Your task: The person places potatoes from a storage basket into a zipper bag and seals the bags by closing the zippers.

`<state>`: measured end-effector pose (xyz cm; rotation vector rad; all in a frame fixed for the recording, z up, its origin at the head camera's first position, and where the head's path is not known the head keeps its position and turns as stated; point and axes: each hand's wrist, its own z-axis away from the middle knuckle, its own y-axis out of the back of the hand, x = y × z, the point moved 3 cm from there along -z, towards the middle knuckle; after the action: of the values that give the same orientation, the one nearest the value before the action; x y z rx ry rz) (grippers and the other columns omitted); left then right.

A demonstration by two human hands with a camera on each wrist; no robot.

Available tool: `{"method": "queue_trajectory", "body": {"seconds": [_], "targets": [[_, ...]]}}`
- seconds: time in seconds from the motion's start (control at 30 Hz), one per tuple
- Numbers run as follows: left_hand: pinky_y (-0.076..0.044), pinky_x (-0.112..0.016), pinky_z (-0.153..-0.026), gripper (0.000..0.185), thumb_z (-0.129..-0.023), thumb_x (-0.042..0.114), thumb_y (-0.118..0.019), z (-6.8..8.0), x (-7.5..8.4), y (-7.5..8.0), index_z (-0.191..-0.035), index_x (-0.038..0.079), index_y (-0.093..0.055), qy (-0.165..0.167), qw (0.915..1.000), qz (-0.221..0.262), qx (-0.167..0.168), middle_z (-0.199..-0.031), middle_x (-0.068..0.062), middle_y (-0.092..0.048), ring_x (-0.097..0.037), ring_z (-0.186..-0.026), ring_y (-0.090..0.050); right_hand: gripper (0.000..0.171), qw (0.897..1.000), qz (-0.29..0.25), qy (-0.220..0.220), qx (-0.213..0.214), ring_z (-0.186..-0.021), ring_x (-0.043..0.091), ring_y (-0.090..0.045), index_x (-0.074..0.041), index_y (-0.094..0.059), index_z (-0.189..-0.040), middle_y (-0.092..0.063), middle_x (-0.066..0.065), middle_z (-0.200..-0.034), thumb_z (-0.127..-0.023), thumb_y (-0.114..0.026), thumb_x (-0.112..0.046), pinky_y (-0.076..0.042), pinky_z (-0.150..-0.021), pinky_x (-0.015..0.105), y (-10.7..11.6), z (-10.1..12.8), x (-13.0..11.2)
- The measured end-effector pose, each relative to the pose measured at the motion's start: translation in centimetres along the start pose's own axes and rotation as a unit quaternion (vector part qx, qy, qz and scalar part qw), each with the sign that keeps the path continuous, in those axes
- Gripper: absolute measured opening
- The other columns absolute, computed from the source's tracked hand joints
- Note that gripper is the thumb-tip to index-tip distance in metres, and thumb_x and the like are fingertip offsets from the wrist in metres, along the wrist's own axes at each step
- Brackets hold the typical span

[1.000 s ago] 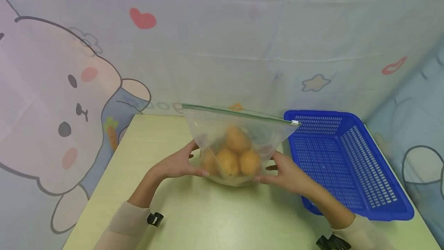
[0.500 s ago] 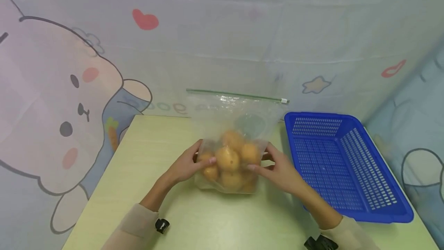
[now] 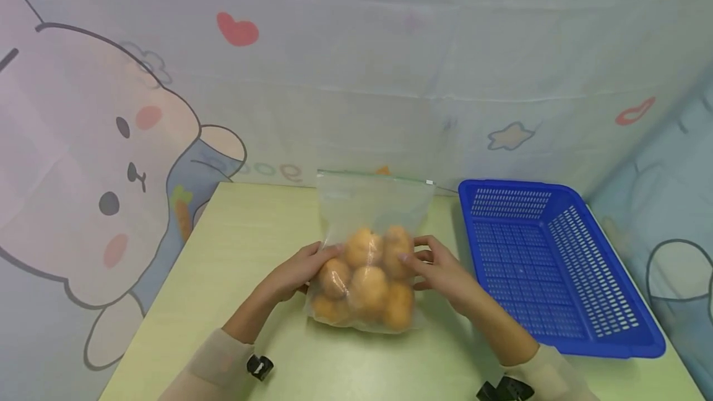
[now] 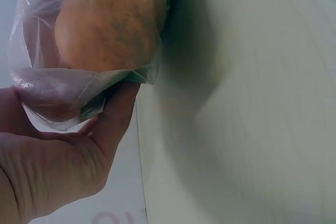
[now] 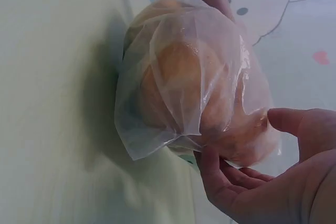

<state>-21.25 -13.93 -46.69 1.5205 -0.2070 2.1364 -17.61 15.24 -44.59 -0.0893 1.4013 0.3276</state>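
Currently, a clear zip bag (image 3: 370, 246) filled with oranges (image 3: 364, 280) is held on the pale green table (image 3: 234, 252), just left of the blue basket (image 3: 551, 265). The bag's left side is grasped by the left hand (image 3: 298, 271), thumb and fingers curled against the plastic. Its right side is clasped by the right hand (image 3: 440, 271), fingers bent round the fruit. The green zip strip (image 3: 373, 175) is seen closed along the top, towards the cartoon curtain (image 3: 111, 141).

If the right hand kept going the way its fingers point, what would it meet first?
The right hand points leftward and already touches the clear bag; going on, it would likely press into the oranges inside, then the left hand opposite.
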Motion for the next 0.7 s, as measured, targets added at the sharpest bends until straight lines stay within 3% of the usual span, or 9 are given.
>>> {"method": "queue_trajectory", "body": {"seconds": [0.23, 0.4, 0.57, 0.7], "targets": [[-0.061, -0.045, -0.08, 0.084, -0.098, 0.069, -0.063, 0.5, -0.1, 0.1, -0.148, 0.006, -0.041, 0.032, 0.999, -0.032, -0.005, -0.129, -0.014, -0.062, -0.028, -0.11, -0.068, 0.054, 1.0, 0.006, -0.02, -0.012, -0.105, 0.029, -0.071, 0.002, -0.043, -0.144, -0.067, 0.022, -0.126, -0.106, -0.068, -0.028, -0.064, -0.084, 0.046, -0.3, 0.0, 0.8], [-0.063, -0.046, -0.079, 0.081, -0.098, 0.066, -0.064, 0.8, 0.0, 0.1, -0.145, 0.004, -0.043, 0.035, 0.9988, -0.035, -0.005, -0.127, -0.015, -0.062, -0.029, -0.107, -0.07, 0.055, 0.999, 0.03, -0.023, -0.004, -0.106, 0.031, -0.071, 0.002, -0.043, -0.146, -0.063, 0.025, -0.131, -0.108, -0.065, -0.03, -0.065, -0.081, 0.046, -0.4, 0.0, 1.0], [-0.063, -0.045, -0.075, 0.081, -0.096, 0.069, -0.066, 1.0, 0.2, 0.3, -0.141, 0.005, -0.044, 0.035, 0.9983, -0.044, 0.016, -0.124, -0.016, -0.061, -0.029, -0.102, -0.07, 0.059, 0.998, 0.06, -0.015, 0.009, -0.11, 0.034, -0.069, 0.001, -0.041, -0.15, -0.059, 0.028, -0.135, -0.108, -0.066, -0.031, -0.065, -0.081, 0.046, -0.5, 0.0, 0.8], [-0.063, -0.047, -0.079, 0.09, -0.094, 0.073, -0.065, 1.3, 0.5, 0.6, -0.149, 0.006, -0.041, 0.035, 0.9961, -0.076, 0.028, -0.132, -0.016, -0.06, -0.029, -0.11, -0.068, 0.063, 0.997, 0.077, -0.004, 0.003, -0.115, 0.036, -0.067, 0.001, -0.039, -0.153, -0.057, 0.029, -0.139, -0.106, -0.068, -0.029, -0.064, -0.084, 0.047, -0.3, 0.2, 0.5]]}}
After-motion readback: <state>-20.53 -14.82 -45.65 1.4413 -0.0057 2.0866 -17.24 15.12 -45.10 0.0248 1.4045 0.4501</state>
